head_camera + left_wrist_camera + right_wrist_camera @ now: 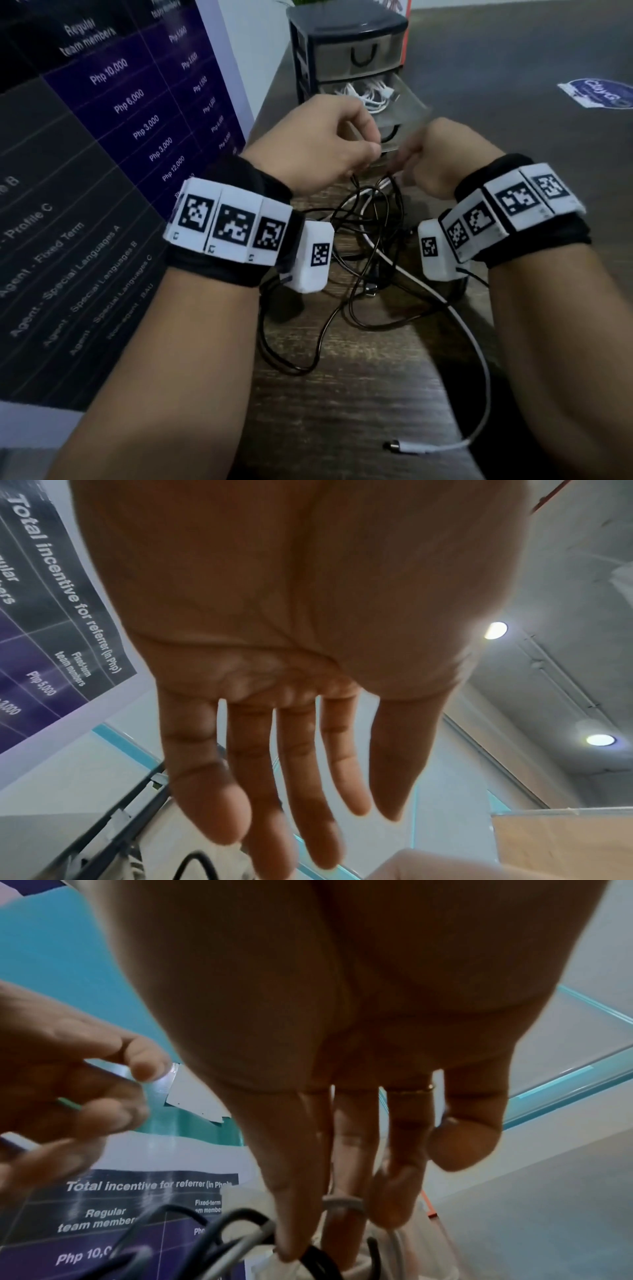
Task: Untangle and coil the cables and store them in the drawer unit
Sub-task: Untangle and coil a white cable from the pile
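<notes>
Both my hands are raised over the tangle near the far part of the bench (359,394). Left hand (318,147): in the head view the fingers curl down with thumb and forefinger pinched at a black strand; the left wrist view shows the fingers fairly straight, so I cannot tell how firm that hold is. Right hand (445,157): blurred in the head view, fingers pointing down into the cables; the right wrist view shows fingertips among black and grey strands, grip not clear.

The black cables (346,274) lie in a loose knot on the bench between my wrists, loops trailing toward the near-left. A white cable (479,359) runs out of the knot toward the near-right, its plug (394,446) lying flat close to the near edge.

Drawer unit (346,51) stands at the far end of the bench beside a printed poster (113,113). Its middle drawer (400,99) is pulled out, with coiled white cables (370,94) inside.
</notes>
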### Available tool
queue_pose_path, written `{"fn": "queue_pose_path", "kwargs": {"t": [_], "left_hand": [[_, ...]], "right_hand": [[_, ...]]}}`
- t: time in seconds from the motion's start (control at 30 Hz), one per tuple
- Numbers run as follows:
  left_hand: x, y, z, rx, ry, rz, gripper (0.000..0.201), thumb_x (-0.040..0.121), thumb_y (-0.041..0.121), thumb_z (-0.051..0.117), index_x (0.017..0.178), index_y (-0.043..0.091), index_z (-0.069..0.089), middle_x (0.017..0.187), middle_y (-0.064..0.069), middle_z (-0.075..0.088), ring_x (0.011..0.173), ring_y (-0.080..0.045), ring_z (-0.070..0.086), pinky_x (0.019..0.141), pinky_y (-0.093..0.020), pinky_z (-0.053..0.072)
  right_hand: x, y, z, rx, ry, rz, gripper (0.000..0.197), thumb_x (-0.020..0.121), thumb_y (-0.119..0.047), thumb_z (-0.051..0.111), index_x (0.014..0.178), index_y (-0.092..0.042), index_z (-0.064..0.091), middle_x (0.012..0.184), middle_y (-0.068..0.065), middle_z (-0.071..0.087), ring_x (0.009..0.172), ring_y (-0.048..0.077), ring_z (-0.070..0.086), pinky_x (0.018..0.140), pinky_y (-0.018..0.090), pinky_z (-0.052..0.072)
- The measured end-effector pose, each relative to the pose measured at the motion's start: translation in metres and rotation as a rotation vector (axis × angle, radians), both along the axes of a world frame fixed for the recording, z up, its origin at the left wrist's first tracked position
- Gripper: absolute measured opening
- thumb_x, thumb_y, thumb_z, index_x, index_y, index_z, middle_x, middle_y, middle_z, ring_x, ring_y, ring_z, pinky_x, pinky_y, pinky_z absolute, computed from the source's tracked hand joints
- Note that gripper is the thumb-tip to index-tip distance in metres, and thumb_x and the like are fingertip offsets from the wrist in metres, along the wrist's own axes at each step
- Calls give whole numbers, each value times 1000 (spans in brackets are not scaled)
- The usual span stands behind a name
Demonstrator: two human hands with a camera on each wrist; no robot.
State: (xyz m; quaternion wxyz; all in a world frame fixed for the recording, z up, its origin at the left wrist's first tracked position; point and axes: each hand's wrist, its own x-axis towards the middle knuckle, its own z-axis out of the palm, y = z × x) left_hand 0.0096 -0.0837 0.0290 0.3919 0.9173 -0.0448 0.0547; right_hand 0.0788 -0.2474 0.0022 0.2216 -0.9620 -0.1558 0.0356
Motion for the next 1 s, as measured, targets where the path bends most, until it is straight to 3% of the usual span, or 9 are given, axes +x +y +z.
{"fn": "queue_pose_path", "kwargs": {"t": [0.13,0.23,0.4,0.53,0.6,0.7,0.8,0.9,1.0], "left_hand": [[2,-5,-3,-6,-57,-13,20,88,18,72,107,19,65,103,1,69,89,-8,66,81,-19,54],[5,-9,-7,-12,-67,-29,33,86,18,74,116,21,63,110,3,66,96,-12,67,89,-28,54],[7,-6,-8,-16,-175,13,29,84,24,76,109,23,61,93,9,60,76,-3,58,77,-27,53],[4,2,-8,-27,-130,4,24,82,23,78,97,18,60,85,6,61,76,-9,59,72,-27,53],[5,8,-10,16,-85,23,16,82,20,76,86,19,60,79,8,63,73,-9,61,72,-29,53],[8,16,-15,101,-7,98,12,83,18,67,75,16,58,66,6,57,61,-9,51,63,-26,44],[10,20,-19,148,50,150,19,81,13,63,67,18,51,62,5,51,59,-12,45,58,-25,38],[10,19,-15,168,20,193,12,84,9,61,80,20,58,71,9,54,64,-8,49,59,-23,40],[4,9,-1,-141,-215,133,28,86,6,55,111,18,56,94,3,58,76,0,57,66,-17,48]], "right_hand": [[-4,-5,11,151,-55,-31,7,81,-26,78,84,-29,73,82,-4,65,85,13,60,75,22,38],[-6,-6,20,258,-119,20,7,81,-29,79,84,-29,73,73,-11,61,78,9,58,73,22,40],[-17,-9,34,322,-132,112,9,82,-35,77,85,-27,75,69,-10,61,68,5,55,69,24,48],[-25,-10,43,348,-164,145,12,85,-37,74,89,-26,76,67,-10,57,69,9,58,68,25,51],[-24,-12,46,417,-211,107,13,86,-37,73,90,-25,76,62,-13,55,60,2,53,61,21,47],[-28,-19,55,523,-333,34,15,89,-39,69,94,-25,74,71,-16,59,61,-3,50,58,13,42],[-21,-25,61,575,-419,-98,36,94,-42,58,97,-8,68,62,-6,45,44,-5,44,45,10,32],[-15,-26,62,584,-307,-28,61,95,-41,46,108,17,58,61,0,32,39,-6,41,47,14,30],[-16,-30,60,524,-246,-25,40,103,-26,42,109,10,60,61,5,30,35,-5,41,44,11,30]]}}
